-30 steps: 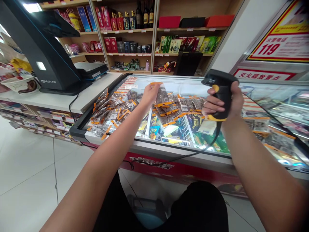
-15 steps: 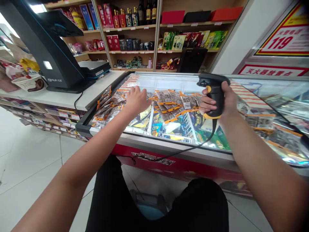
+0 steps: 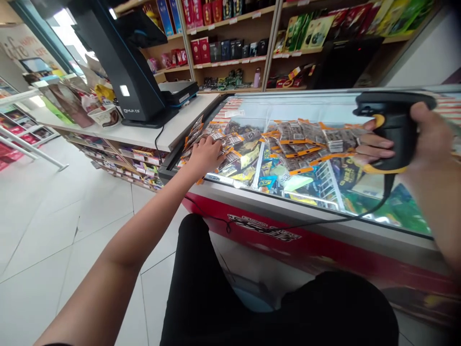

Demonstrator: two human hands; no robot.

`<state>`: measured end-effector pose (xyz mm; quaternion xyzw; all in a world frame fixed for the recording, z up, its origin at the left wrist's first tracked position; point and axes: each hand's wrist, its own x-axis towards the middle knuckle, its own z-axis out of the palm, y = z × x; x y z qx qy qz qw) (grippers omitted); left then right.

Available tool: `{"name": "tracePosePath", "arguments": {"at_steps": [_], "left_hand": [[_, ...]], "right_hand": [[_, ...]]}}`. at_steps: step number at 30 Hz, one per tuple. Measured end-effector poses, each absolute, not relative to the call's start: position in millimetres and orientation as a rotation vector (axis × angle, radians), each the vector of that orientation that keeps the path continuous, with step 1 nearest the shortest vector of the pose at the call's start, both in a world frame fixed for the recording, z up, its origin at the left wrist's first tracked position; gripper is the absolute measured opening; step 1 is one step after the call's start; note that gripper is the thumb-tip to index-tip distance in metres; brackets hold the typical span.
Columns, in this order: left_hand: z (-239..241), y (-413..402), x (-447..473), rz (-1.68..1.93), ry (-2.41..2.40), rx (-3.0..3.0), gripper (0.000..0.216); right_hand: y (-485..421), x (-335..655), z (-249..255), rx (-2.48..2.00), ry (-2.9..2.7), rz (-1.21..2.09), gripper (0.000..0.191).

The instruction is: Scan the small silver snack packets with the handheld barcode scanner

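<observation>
Left hand (image 3: 206, 154) is down flat on the left pile of packets (image 3: 212, 144), those clear sachets with orange header strips, fingers spread loosely over the top ones and pressing on them, nothing pinched or lifted that I can see. That pile sits on the glass lid of the chest freezer (image 3: 288, 211), at its left end, right by the dark corner of the frame. Over on the right, the right hand (image 3: 414, 139) has its grip wrapped tight around the handle of a barcode scanner (image 3: 392, 125), black with yellow trim, held up in the air above the glass with its head pointing left; its black cable (image 3: 338, 220) droops down and runs along the freezer's front edge. Between the two hands lies a second spread of packets (image 3: 306, 139), same orange-edged kind, fanned across the middle of the lid. Under the glass, the freezer is packed: wire dividers split it into bins, with yellow, blue and green wrapped goods inside. Left of the freezer, a white surface (image 3: 154, 132) carries a black till terminal (image 3: 122, 62) and, beside it, a small white tub (image 3: 105, 115) and bagged goods. Behind, wooden shelves (image 3: 230, 48) hold red boxes, dark boxes and green pouches.
</observation>
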<state>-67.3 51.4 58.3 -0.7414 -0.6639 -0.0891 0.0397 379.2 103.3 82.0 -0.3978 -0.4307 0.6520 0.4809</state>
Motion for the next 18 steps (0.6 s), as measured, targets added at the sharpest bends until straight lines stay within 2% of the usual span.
{"name": "tracePosePath", "arguments": {"at_steps": [4, 10, 18], "left_hand": [[51.6, 55.9, -66.7, -0.594, -2.008, -2.300, 0.031], [42.1, 74.8, -59.1, -1.480, -1.800, -2.440, 0.030], [67.0, 99.5, -22.5, -1.848, -1.719, -2.474, 0.012]], "right_hand": [[106.1, 383.0, 77.9, -0.972, -1.071, 1.581, 0.080], [112.0, 387.1, 69.0, -0.950, -1.092, 1.604, 0.083], [96.1, 370.3, 84.8, -1.065, -1.156, 1.566, 0.081]]}}
